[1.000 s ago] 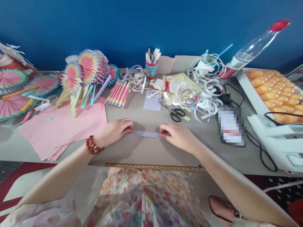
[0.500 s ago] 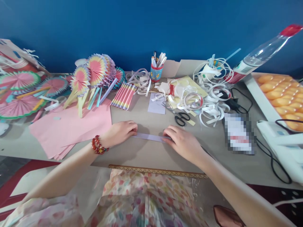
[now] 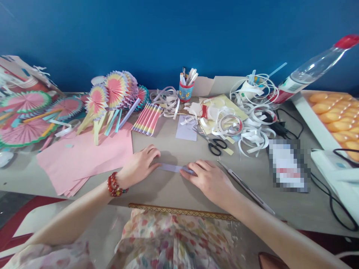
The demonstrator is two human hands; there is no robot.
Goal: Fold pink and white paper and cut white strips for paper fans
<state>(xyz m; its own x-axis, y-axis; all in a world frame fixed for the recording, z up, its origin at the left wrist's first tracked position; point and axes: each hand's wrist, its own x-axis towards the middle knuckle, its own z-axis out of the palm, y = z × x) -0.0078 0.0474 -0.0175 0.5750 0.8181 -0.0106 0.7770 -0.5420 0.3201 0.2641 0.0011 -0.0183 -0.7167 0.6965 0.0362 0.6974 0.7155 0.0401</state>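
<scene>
Between left fingers [image 3: 153, 151] and right fingers [image 3: 191, 177] lies a lavender paper strip [image 3: 171, 168].

Left of the scissors [image 3: 211, 142], smooth black plastic by the look of their near end, the lilac strip [image 3: 171, 168] and pink sheets [image 3: 95, 158] are matt paper, and the pleated fans [image 3: 116, 88] are sharply ridged paper. Right of the scissors, the slim tool [image 3: 249, 189] has a metallic sheen, while the bottle [image 3: 314, 67] is glossy, clear plastic.

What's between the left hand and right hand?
Head view: a lilac paper strip lies between the left hand and the right hand, which touches it.
</scene>
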